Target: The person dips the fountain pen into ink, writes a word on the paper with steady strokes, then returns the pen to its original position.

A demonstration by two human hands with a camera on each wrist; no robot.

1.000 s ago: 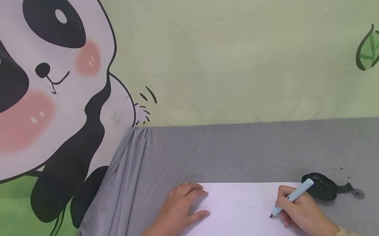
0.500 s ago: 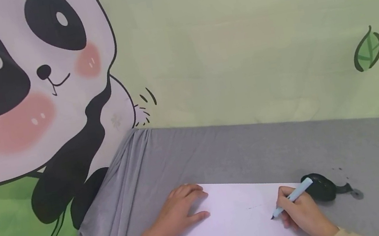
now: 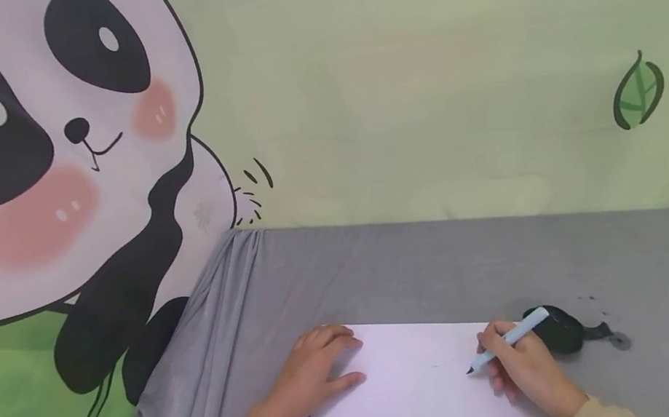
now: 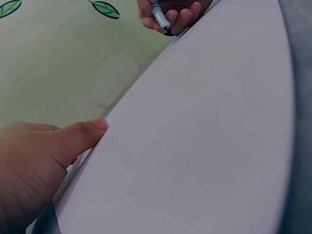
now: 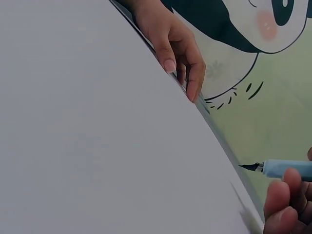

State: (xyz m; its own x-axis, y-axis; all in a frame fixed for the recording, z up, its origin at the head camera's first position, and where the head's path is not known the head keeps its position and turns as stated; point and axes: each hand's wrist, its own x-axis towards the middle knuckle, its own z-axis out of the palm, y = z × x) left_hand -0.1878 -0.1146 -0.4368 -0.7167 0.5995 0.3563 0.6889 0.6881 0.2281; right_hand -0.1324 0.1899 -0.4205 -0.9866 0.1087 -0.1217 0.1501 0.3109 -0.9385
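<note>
A sheet of white paper point(image 3: 402, 411) lies on the grey cloth, with a faint thin mark near its upper middle. My left hand point(image 3: 316, 368) rests on the paper's left edge near the top corner, fingers relaxed and thumb apart. My right hand point(image 3: 525, 361) pinches a light blue brush pen point(image 3: 517, 331) between thumb and fingers. The pen's dark, pointed tip faces down and left, close above the sheet. In the right wrist view, the brush pen point(image 5: 287, 168) shows its black tip, and a blurred shadow falls on the paper below.
Just beyond the right hand, a glossy black oval object point(image 3: 559, 332) with a narrow neck sits on the grey cloth point(image 3: 422, 253). Dark spots and a smudge mark the cloth near it. Behind stands a green wall point(image 3: 408, 93) with a painted panda and leaves.
My right hand and the brush pen have shifted slightly up and left over the paper. The left hand stays in place on the sheet. The head view has turned a little.
</note>
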